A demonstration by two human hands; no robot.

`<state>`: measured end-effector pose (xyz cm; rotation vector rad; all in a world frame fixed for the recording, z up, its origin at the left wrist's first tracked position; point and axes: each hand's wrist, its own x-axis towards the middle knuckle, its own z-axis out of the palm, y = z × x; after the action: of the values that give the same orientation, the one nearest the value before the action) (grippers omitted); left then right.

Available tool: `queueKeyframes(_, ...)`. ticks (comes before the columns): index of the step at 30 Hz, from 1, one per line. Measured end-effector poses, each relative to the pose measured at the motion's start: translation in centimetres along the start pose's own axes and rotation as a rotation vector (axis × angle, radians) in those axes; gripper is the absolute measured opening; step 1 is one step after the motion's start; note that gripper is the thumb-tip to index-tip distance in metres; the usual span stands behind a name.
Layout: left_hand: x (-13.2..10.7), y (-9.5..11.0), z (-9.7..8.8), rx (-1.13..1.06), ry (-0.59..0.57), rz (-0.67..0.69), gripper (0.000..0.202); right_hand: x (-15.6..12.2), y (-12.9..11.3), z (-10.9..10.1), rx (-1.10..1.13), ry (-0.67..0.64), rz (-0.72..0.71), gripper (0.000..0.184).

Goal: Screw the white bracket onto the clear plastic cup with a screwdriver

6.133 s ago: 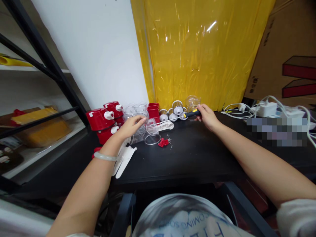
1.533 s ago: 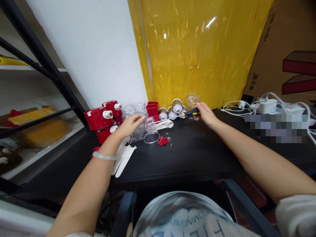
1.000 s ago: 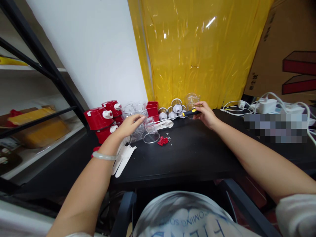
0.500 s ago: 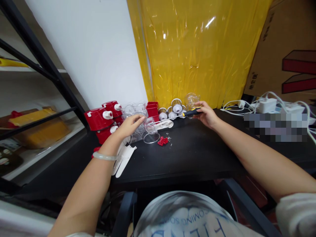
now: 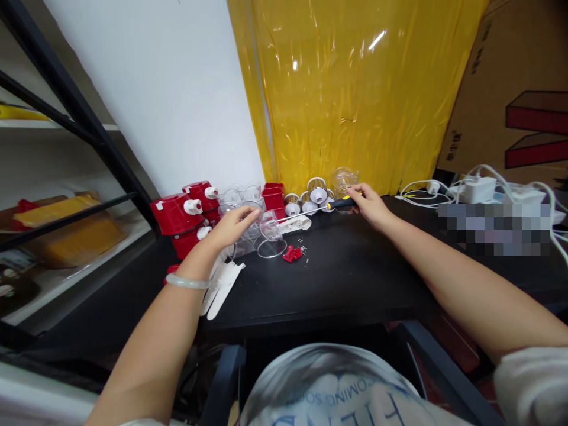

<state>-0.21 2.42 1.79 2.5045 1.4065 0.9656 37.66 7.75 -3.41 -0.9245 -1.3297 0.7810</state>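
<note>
My right hand [image 5: 370,206] is closed round the black and yellow handle of a screwdriver [image 5: 341,203]. Its long metal shaft points left, and the tip meets a clear plastic part [image 5: 268,228] with a round rim. My left hand [image 5: 237,226] holds that clear part from its left side, fingers bent against it. Just right of the rim lie small red plastic pieces [image 5: 291,254], with several tiny screws [image 5: 303,248] beside them. Behind the shaft rests a white plastic handle-like piece [image 5: 296,223]. Long white pieces [image 5: 225,290] lie below my left wrist.
Red plastic housings [image 5: 177,214] with white knobs are stacked at the left. Along the back stand a red container [image 5: 273,197], metal-and-white cylinders [image 5: 318,190] and another clear part [image 5: 345,177]. White chargers and cables [image 5: 479,189] lie at the right. A black shelf frame [image 5: 102,154] rises at the left.
The fingers of my right hand have shifted slightly on the screwdriver handle. My left hand and the clear part stay in nearly the same place.
</note>
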Motion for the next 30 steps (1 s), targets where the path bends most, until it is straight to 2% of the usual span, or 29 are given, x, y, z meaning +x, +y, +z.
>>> queueKeyframes(5,0.0,0.0,0.0,0.007,0.003,0.004,0.053,-0.5,-0.8,0.2,0.152,-0.052,0.106,0.041)
queueKeyframes(9,-0.1,0.0,0.0,0.010,0.001,0.002,0.054,-0.6,-0.9,0.0,0.187,-0.110,0.086,0.034)
queueKeyframes(12,0.0,0.1,0.0,0.017,0.004,-0.004,0.055,-0.3,-0.7,0.0,0.123,-0.085,0.088,0.030)
queueKeyframes(17,0.0,0.2,0.0,0.011,0.009,-0.001,0.056,-0.1,-0.2,0.0,-0.081,-0.035,0.044,0.047)
queueKeyframes(20,0.0,0.1,0.0,0.009,0.003,0.000,0.057,-0.1,0.0,-0.1,-0.136,-0.034,0.002,0.048)
queueKeyframes(25,0.0,0.3,-0.1,0.011,-0.004,-0.003,0.058,-0.2,-0.1,0.1,0.020,-0.017,0.006,0.043)
queueKeyframes(30,-0.1,0.3,0.0,0.007,0.004,-0.006,0.056,-0.5,-0.8,-0.1,0.192,-0.123,0.110,0.036)
